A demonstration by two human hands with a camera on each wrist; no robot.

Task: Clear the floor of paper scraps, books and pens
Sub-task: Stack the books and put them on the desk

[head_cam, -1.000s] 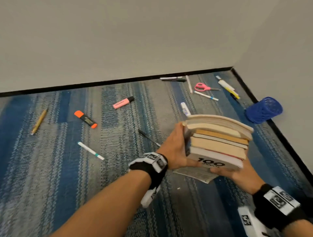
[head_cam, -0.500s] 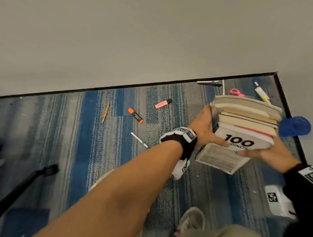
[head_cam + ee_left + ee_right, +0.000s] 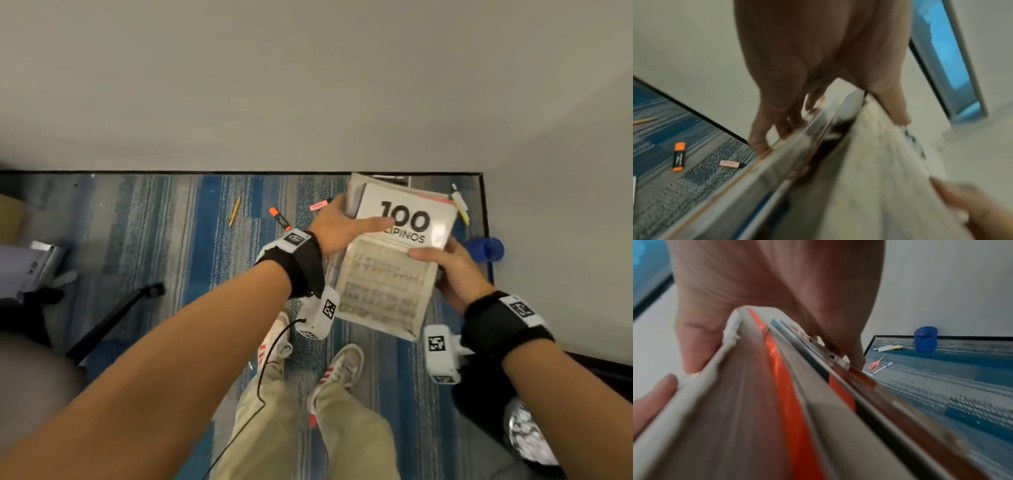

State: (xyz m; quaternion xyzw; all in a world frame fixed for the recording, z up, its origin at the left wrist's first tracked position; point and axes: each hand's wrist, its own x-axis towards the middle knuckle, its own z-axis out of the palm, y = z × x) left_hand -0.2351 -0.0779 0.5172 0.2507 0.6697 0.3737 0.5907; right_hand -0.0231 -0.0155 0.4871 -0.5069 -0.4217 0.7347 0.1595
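Books [image 3: 394, 253] are gathered in a stack, lifted clear of the carpet and clamped between the left hand [image 3: 337, 224] and right hand [image 3: 452, 270]. Judging by that, carrying them off comes next, needing a firm squeeze; pens remain beyond. How many books, blur hides.

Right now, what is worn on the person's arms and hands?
Both forearms are bare, no sleeves or gloves. Each wrist carries a black strap with white square-patterned tags: left wrist strap, right wrist strap. A white tagged camera box hangs below the left, trailing a thin black cable; another below the right.
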